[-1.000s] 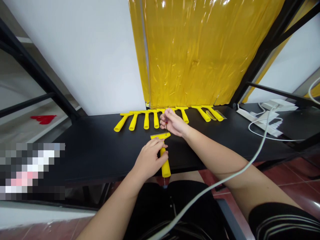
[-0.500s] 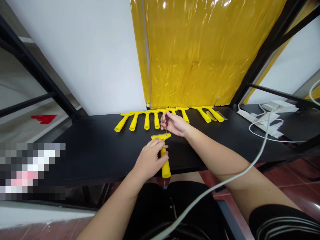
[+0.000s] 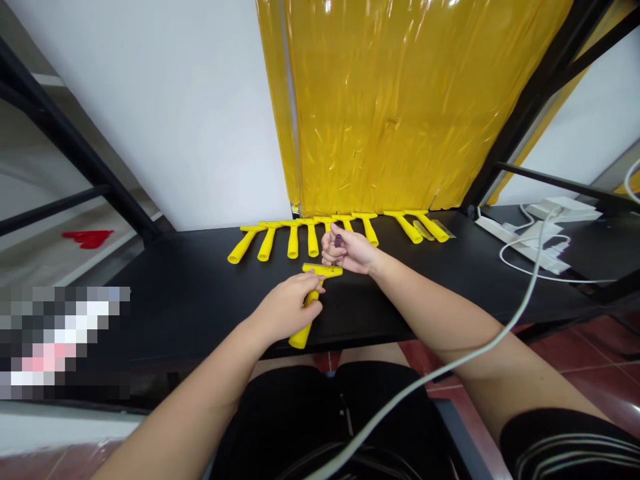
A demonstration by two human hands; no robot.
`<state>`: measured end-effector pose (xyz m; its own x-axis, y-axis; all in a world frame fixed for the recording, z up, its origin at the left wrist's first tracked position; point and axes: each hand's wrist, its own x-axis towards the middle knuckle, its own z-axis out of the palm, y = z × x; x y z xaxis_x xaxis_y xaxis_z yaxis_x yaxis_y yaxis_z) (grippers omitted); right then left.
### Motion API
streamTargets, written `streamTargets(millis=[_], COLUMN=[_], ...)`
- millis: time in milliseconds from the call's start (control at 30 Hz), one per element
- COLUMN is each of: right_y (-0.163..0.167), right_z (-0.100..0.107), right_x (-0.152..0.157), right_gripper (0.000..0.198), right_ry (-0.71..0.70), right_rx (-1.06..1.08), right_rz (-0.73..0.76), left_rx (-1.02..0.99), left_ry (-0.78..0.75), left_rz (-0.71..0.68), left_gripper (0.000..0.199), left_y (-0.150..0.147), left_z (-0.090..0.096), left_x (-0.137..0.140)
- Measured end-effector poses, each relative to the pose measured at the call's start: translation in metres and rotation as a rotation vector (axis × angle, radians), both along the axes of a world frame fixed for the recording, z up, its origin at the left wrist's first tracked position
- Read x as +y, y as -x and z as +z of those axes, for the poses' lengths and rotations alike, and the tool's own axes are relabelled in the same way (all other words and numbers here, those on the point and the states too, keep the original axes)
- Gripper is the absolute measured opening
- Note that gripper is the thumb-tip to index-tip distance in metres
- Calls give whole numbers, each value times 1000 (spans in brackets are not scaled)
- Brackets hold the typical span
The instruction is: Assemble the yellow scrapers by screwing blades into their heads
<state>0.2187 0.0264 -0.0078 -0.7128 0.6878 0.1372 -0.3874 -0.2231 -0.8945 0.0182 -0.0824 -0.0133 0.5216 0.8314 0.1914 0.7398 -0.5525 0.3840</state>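
Observation:
A yellow scraper [image 3: 300,335] with a T-shaped head lies near the front edge of the black table, its handle pointing down and left. My left hand [image 3: 287,303] is wrapped over that handle, just below the head. In my right hand [image 3: 350,250] is a small screwdriver [image 3: 339,241] with a dark handle, closed in the fingers. Its thin shaft points down at the right end of the scraper's head. Whether the tip sits in a screw is too small to tell.
Several more yellow scrapers [image 3: 293,243] lie in a row along the back. A clear blade [image 3: 444,229] lies at the right end. White power strips [image 3: 525,243] with cables sit on the right. A pale cable [image 3: 450,365] hangs across my right arm.
The scraper's handle has swung to the left with my left hand, while its head stays almost in place. My right hand has lowered slightly and turned the screwdriver.

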Motion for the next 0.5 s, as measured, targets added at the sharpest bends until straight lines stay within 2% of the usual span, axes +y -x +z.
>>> streamTargets(millis=[100, 300, 500], right_y=[-2, -15, -17], right_z=[1, 10, 12], right_x=[0, 3, 5], right_gripper=[53, 52, 41], right_ry=[8, 1, 33], right_rx=[15, 108, 107], right_rz=[-6, -104, -208], left_rx=[52, 49, 69], left_ry=[22, 93, 185], left_rz=[-62, -252, -294], left_gripper=[23, 20, 14], left_y=[10, 27, 25], left_z=[8, 23, 32], left_x=[16, 57, 81])
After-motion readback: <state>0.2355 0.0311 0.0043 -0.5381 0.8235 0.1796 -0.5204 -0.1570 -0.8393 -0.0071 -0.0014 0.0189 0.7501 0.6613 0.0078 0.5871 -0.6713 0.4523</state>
